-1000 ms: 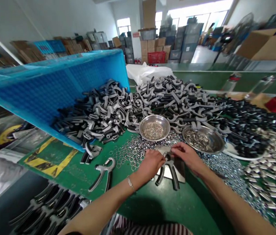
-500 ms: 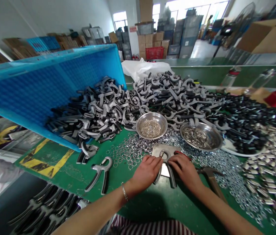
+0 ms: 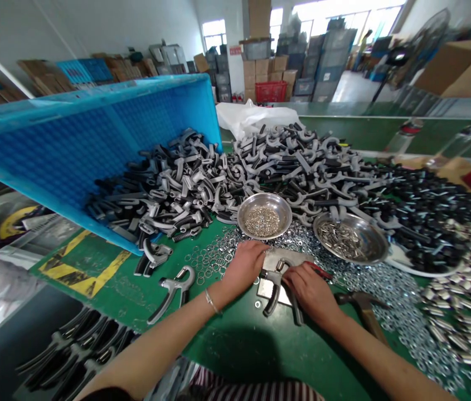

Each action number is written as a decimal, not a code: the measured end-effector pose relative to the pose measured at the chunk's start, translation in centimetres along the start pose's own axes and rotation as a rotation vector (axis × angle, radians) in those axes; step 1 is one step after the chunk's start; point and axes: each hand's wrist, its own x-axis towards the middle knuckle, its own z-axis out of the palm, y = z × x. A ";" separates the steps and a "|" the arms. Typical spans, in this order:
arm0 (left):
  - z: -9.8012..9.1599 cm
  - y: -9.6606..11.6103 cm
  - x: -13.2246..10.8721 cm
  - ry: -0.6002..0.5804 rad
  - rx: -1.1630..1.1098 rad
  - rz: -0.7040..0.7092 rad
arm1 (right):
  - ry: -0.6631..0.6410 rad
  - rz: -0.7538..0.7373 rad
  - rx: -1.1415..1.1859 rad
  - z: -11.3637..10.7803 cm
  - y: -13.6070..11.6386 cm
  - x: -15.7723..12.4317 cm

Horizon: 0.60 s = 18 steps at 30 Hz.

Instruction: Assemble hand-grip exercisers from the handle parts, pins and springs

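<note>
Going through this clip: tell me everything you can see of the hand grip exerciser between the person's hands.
The hand grip exerciser lies on a flat metal plate, its two dark handles splayed toward the person. Its grey, metal-looking head is partly hidden under the right hand, and the left hand is just beside it.

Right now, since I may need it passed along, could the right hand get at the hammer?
Probably yes: the right hand lies just beside the hammer, with only loose washers nearby and nothing tall between.
</note>
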 end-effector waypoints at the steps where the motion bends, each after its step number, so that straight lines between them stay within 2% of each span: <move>1: -0.7 -0.6 1.3 0.002 0.053 -0.005 | -0.011 -0.024 -0.002 -0.1 0.0 -0.3; 5: -2.1 -2.6 6.4 -0.109 0.275 -0.023 | -0.073 -0.104 -0.057 -1.2 -0.3 -1.9; 9: -1.4 -3.4 9.8 -0.203 0.334 -0.039 | -0.156 -0.108 -0.108 -2.0 -1.0 -2.5; 14: 0.1 -3.1 11.5 -0.280 0.408 -0.086 | -0.176 -0.006 -0.010 -2.4 -0.9 -2.2; 16: 0.3 -3.1 11.5 -0.285 0.418 -0.093 | -0.131 0.081 0.081 -3.0 -0.1 -3.7; 18: 0.4 -3.4 11.2 -0.277 0.416 -0.088 | -0.061 0.216 0.089 -4.1 1.0 -6.9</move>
